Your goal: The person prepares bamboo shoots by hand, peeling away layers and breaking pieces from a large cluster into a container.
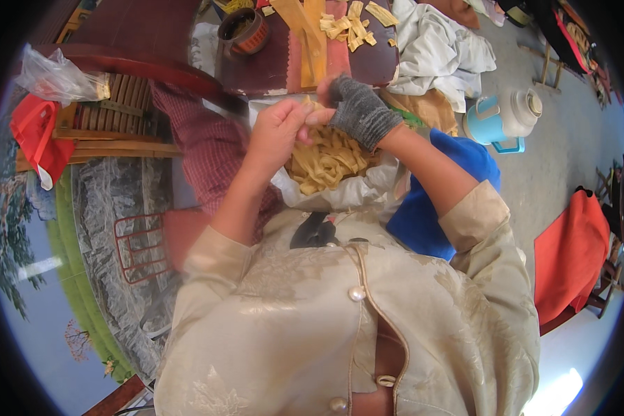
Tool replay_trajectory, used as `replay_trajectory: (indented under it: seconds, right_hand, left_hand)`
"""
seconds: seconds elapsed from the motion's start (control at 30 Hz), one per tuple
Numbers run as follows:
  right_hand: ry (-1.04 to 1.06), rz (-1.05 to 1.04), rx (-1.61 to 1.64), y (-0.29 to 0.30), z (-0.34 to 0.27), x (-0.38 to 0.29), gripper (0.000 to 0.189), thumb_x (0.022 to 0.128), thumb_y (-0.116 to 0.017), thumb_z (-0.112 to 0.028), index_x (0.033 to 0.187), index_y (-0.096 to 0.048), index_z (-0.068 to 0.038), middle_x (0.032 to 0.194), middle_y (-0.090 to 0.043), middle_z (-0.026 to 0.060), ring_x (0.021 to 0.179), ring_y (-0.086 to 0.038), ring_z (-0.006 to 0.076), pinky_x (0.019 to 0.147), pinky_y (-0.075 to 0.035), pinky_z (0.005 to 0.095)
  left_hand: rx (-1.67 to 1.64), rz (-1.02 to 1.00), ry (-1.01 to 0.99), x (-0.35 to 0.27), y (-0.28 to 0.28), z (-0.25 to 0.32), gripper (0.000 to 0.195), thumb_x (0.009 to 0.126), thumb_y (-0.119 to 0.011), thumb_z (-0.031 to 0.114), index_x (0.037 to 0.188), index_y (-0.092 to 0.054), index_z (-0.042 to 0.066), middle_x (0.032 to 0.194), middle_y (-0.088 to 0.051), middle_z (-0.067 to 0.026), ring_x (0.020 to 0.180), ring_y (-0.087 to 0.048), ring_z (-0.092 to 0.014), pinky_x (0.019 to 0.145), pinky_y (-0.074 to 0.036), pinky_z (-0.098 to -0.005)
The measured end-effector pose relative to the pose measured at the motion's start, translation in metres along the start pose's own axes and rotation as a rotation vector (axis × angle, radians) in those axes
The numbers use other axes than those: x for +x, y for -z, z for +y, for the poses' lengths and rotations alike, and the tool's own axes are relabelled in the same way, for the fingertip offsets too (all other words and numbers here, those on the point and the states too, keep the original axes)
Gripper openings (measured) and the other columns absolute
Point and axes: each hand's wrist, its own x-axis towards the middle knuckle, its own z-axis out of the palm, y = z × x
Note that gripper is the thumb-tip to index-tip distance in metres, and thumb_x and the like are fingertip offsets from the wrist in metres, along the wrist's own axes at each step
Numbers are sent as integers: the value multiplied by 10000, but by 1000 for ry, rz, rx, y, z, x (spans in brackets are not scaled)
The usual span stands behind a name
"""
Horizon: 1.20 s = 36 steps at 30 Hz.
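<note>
My left hand (282, 125) is bare and pinches the end of a small yellow strip (309, 102) between thumb and fingers. Close against it, my right hand (358, 110) wears a grey knitted fingerless glove. Its thumb reaches to the left fingertips; the other fingers are blurred, so their grip is unclear. Below both hands, a white bag (338, 196) sits open at my lap, filled with a heap of flat, curled yellow strips (326, 161). Folded yellow pieces (353, 26) lie on the dark red surface (260, 67) in front, beside crossed flat yellow-brown lengths (313, 47) on a pink cloth (338, 57).
A brown mug (245, 32) stands at the surface's left. White cloth (437, 41) hangs at its right. On the floor is a blue and white thermos jug (504, 117). Blue fabric (421, 208) lies by my right arm; a bamboo chair (119, 104) is left.
</note>
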Motion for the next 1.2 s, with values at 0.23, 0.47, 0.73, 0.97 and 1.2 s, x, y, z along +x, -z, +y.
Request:
replay_trajectory:
  seconds: [0.23, 0.47, 0.73, 0.97, 1.2]
  right_hand:
    - [-231, -386, -21, 22, -29, -6, 397, 796, -614, -402, 925, -631, -27, 733, -620, 65, 716, -578, 143, 698, -449, 261]
    - [-159, -210, 2, 42, -35, -21, 220, 756, -684, -224, 793, -641, -11, 774, -590, 46, 766, -550, 140, 725, -434, 271]
    - [140, -237, -396, 17, 1, -11, 380, 787, -611, -395, 855, -611, -21, 682, -599, 94, 678, -597, 216, 652, -464, 339]
    - [-132, -413, -242, -5, -19, 0, 465, 811, -506, -476, 754, -617, -28, 688, -594, 158, 672, -570, 298, 667, -439, 375]
    - [-25, -258, -319, -23, -17, 7, 417, 838, -481, -422, 873, -597, -23, 809, -611, 179, 769, -580, 316, 714, -434, 372]
  left_hand:
    - [-366, -103, 126, -8, 12, 9, 194, 909, -515, 182, 765, -522, 52, 545, -396, 53, 512, -437, -67, 619, -449, -232]
    - [-314, -151, 86, -44, 21, 45, 179, 902, -519, 167, 768, -524, 49, 525, -375, 56, 514, -422, -60, 645, -445, -255]
    - [846, 61, -534, -28, 3, 21, 267, 782, -590, 38, 1047, -556, 32, 872, -545, -115, 796, -564, -283, 693, -459, -360]
    - [1023, 31, -462, -16, 9, -8, 129, 764, -555, 38, 893, -541, 44, 829, -546, -95, 761, -566, -303, 664, -458, -379]
    - [1185, 90, -825, 29, 50, -49, 77, 775, -579, 103, 831, -528, 88, 747, -579, -53, 678, -577, -234, 584, -444, -316]
